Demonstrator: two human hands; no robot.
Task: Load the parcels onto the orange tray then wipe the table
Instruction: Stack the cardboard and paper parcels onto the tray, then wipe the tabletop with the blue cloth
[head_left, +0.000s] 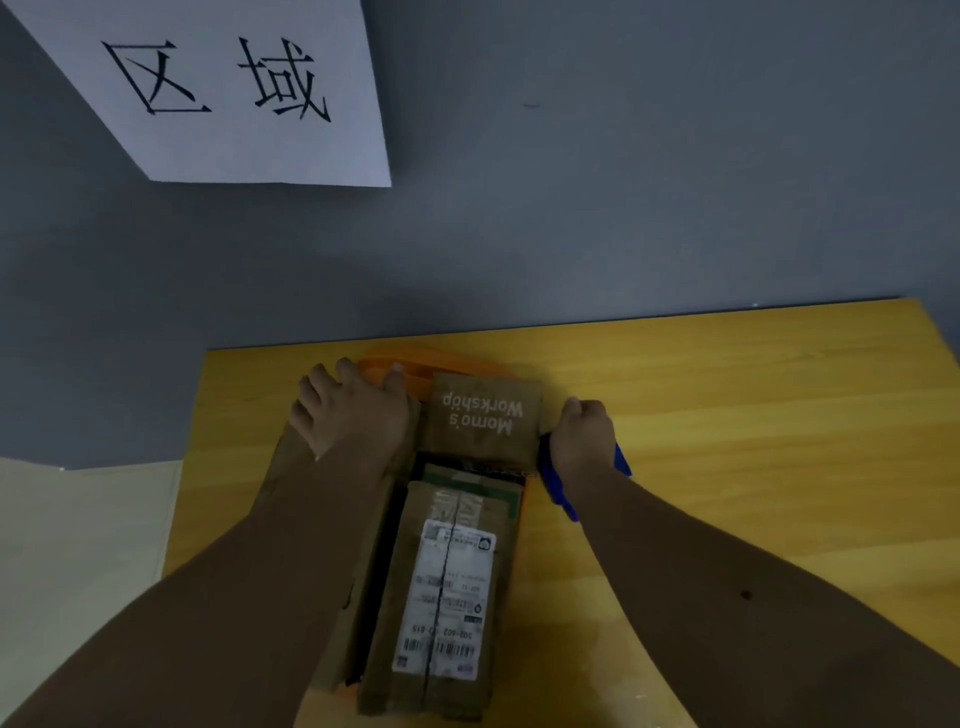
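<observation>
Left hand (349, 410): fingers spread flat on the far-left brown cardboard parcel (311, 499).
Right hand (582, 434): curled around a blue cloth (558, 488) (partly hidden).
Parcels: stacked on the orange plastic tray (415, 370), far left of the yellow wooden table (753, 441).

desk (727, 426): yellow wood | tray (410, 370): orange, far rim showing under parcels | parcels (483, 415): brown, stacked on tray | left hand (353, 410): flat on left parcel, fingers (319, 382) spread | right hand (584, 434): curled round blue cloth (556, 486) beside stack | sign (228, 88): on grey wall
</observation>
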